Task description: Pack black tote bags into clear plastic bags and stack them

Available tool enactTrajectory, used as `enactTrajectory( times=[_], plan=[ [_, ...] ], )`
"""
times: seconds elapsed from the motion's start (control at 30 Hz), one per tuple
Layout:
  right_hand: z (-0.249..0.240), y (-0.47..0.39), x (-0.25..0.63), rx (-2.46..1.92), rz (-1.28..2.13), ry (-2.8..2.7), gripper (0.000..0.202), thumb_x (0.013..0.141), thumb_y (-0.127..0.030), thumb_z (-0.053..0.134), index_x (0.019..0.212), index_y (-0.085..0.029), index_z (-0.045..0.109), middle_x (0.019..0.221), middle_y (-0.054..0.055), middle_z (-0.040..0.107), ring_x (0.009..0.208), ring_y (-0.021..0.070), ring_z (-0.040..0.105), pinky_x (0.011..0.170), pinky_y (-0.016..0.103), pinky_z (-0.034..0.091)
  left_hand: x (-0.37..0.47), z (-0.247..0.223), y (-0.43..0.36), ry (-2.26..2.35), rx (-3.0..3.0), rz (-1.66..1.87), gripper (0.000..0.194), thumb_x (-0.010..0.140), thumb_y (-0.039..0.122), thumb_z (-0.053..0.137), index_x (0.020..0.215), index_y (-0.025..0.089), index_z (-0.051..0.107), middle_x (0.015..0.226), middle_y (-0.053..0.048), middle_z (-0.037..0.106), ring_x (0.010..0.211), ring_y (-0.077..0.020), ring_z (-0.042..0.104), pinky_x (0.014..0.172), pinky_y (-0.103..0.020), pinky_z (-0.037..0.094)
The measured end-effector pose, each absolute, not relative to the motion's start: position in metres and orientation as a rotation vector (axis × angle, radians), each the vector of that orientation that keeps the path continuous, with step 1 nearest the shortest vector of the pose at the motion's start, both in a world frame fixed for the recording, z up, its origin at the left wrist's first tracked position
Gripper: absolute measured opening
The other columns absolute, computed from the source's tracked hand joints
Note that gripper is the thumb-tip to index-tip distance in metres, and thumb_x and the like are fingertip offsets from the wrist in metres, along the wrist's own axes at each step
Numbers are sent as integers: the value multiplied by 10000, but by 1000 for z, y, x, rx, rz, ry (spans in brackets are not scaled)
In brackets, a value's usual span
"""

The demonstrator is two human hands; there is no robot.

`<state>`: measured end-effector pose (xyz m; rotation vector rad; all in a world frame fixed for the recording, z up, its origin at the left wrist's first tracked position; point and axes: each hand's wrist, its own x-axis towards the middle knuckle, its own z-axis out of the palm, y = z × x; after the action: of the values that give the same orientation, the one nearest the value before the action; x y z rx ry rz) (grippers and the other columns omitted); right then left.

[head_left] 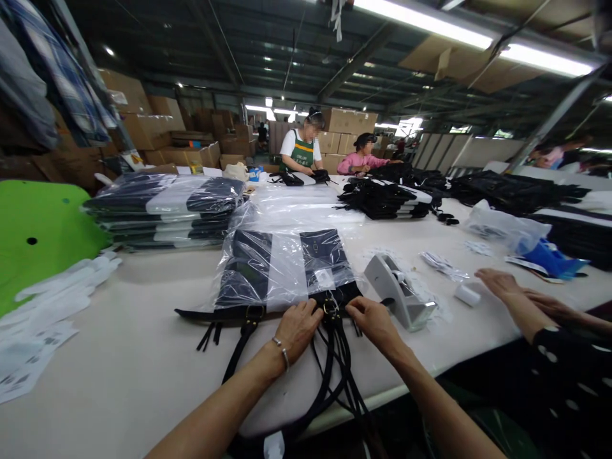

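Observation:
A dark handbag (251,264) lies flat on the white table, partly inside a clear plastic bag, with a pale paper band around its middle. Its black handles and straps trail toward me and over the table edge. My left hand (297,328) has its fingers bent on the bag's top edge, just left of a brass buckle (329,308). My right hand (375,322) pinches at the same edge to the right of that buckle; what lies between its fingers is too small to make out. A white tag (325,279) shows by the buckle.
Wrapped bags (167,210) are stacked at the back left. A grey tape dispenser (399,290) stands right of my right hand. A co-worker's hands (502,287) are at the right. Black bags (387,199) lie farther back, near two people. Papers (38,357) lie at left.

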<state>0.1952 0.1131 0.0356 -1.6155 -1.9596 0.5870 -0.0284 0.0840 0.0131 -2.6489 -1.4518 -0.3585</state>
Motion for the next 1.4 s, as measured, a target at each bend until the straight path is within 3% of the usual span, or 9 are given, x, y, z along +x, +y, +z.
enactTrajectory(
  times=[0.13, 0.4, 0.53, 0.67, 0.8, 0.9, 1.17, 1.3, 1.4],
  plan=[
    [24, 92, 197, -1647, 1143, -1805, 314, 829, -471, 587, 879, -188, 714, 672, 16, 672, 544, 163, 593, 489, 250, 401, -24, 18, 84, -1434, -2674, -319, 253, 961, 147, 430, 1161, 235, 557, 1165, -75, 561, 987, -216, 557, 771, -333, 495],
    [7, 95, 181, -1630, 963, -1849, 194, 679, -353, 732, 721, -183, 649, 653, -4, 651, 629, 159, 582, 560, 245, 385, -27, 19, 79, -1392, -2716, -282, 229, 962, 153, 429, 1146, 219, 549, 1095, -71, 589, 982, -225, 565, 795, -344, 490],
    [20, 96, 177, -1517, 1447, -1475, 315, 654, -406, 747, 733, -195, 528, 626, -21, 624, 538, 130, 568, 467, 213, 380, -27, 17, 78, -1584, -2761, -327, 256, 966, 149, 401, 1160, 211, 557, 1069, -93, 627, 982, -249, 598, 821, -378, 491],
    [45, 95, 177, -1223, 1876, -1167, 339, 721, -437, 708, 892, -168, 593, 856, 47, 685, 601, 112, 610, 501, 215, 475, -19, 17, 82, -1729, -2810, -352, 196, 949, 189, 456, 1067, 217, 611, 952, -74, 699, 868, -239, 663, 752, -344, 504],
    [51, 90, 176, -1259, 1787, -1272, 324, 658, -273, 718, 948, -158, 631, 909, 32, 664, 582, 90, 589, 475, 202, 480, -9, 20, 87, -1954, -2780, -522, 167, 913, 250, 531, 1056, 260, 617, 942, -48, 738, 870, -232, 694, 746, -311, 495],
    [44, 85, 170, -1358, 1620, -1517, 407, 681, -323, 709, 1048, -178, 610, 1007, 41, 666, 512, 93, 553, 401, 215, 419, -3, 22, 91, -2128, -2732, -694, 140, 885, 261, 549, 999, 244, 628, 898, -62, 746, 864, -256, 704, 743, -324, 490],
    [38, 93, 171, -1739, 724, -2245, 286, 768, -297, 633, 1048, -247, 662, 940, 71, 737, 901, 275, 680, 699, 291, 429, 7, 15, 80, -2262, -2899, -1271, 338, 842, 76, 341, 1071, 184, 564, 934, -38, 737, 804, -127, 692, 683, -209, 500],
    [42, 102, 179, -1467, 1062, -2151, 256, 764, -345, 635, 963, -201, 708, 968, 87, 732, 939, 281, 666, 806, 342, 475, 5, 13, 70, -2249, -2990, -1756, 412, 809, 68, 337, 1117, 161, 595, 1012, -69, 724, 861, -151, 682, 717, -244, 524],
    [50, 100, 182, -1149, 1555, -1921, 409, 723, -377, 703, 1079, -177, 676, 1065, 84, 710, 987, 261, 650, 897, 363, 489, 5, 16, 64, -2105, -2926, -1672, 362, 836, 105, 380, 1041, 173, 670, 1040, -83, 710, 971, -196, 649, 891, -314, 498]
  ],
)
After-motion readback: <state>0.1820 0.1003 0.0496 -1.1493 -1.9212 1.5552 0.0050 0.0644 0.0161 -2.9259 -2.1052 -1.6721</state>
